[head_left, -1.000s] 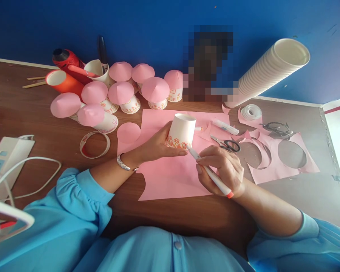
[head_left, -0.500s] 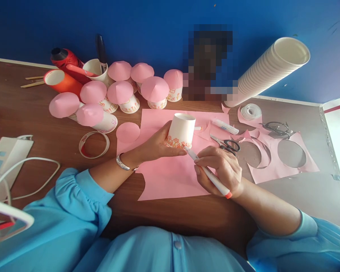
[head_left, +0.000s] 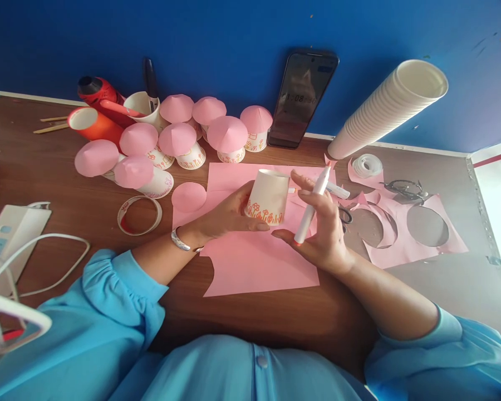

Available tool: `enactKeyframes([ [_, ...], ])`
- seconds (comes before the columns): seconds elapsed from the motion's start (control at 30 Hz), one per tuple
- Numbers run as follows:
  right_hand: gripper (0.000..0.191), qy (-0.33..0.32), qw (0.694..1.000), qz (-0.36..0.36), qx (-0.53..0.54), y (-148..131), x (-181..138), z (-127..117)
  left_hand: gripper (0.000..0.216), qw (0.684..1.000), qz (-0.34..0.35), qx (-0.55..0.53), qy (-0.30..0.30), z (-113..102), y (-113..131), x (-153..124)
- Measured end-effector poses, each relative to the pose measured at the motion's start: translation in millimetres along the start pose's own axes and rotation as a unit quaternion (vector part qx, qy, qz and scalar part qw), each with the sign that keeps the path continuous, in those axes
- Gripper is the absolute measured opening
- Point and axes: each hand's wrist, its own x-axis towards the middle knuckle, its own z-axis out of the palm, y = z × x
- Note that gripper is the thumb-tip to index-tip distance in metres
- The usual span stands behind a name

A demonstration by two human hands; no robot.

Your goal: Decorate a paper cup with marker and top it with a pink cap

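My left hand point(head_left: 234, 214) is wrapped round the left side of a white paper cup point(head_left: 269, 192), its narrower end up, with orange flowers and grass drawn along the lower rim. A white marker point(head_left: 314, 203) with orange ends lies across the fingers of my right hand point(head_left: 328, 234), tip pointing up and away from the cup. My right thumb stretches towards the cup's lower edge. Under both hands lie pink paper sheets point(head_left: 259, 256). Behind the right fingers, scissors point(head_left: 346, 214) and another white marker point(head_left: 338, 190) are partly hidden.
Several decorated cups with pink cone roofs point(head_left: 177, 139) stand at the back left. A phone point(head_left: 303, 100) and a tall stack of paper cups point(head_left: 388, 108) lean by the blue wall. Tape point(head_left: 367, 165), glasses point(head_left: 404, 189) and cut paper point(head_left: 455, 228) lie right; a power strip point(head_left: 14, 239) left.
The marker has come away from the cup and swung round in my right hand, from tip at the cup to tip pointing up. My left hand still holds the cup.
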Motion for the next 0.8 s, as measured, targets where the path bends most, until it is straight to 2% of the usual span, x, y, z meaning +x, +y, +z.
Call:
enactKeyframes([
  [0.1, 0.069, -0.009, 1.0, -0.003, -0.015, 1.7, 1.1, 1.2, 0.066, 1.0, -0.001, 0.001, -0.011, -1.0, -1.0, -0.2],
  [0.23, 0.063, 0.014, 0.998, -0.009, -0.057, -1.1, 0.8, 1.6, 0.075, 0.999, 0.016, 0.023, -0.03, -0.4, -4.1, 0.8],
  [0.37, 0.062, 0.004, 0.997, -0.011, -0.082, -2.9, 0.8, 3.9, 0.082, 0.998, 0.019, 0.065, -0.013, 3.3, -3.5, 2.3],
  [0.5, 0.065, 0.0, 0.997, -0.026, -0.075, -3.2, 1.2, -0.1, 0.078, 0.996, 0.002, 0.088, 0.01, 5.0, -0.5, 1.7],
  [0.57, 0.058, 0.023, 0.996, -0.041, -0.071, -6.3, 1.4, -5.9, 0.075, 0.996, 0.004, 0.091, 0.021, 4.2, 0.0, 0.9],
  [0.67, 0.038, 0.068, 0.993, -0.06, -0.074, -16.4, 2.1, -15.9, 0.076, 0.995, 0.01, 0.101, 0.024, 2.4, -0.6, 0.5],
  [0.8, 0.025, 0.012, 0.995, -0.084, -0.047, -30.6, 4.2, -24.2, 0.078, 0.994, 0.031, 0.105, 0.008, 0.5, -2.9, 2.2],
])
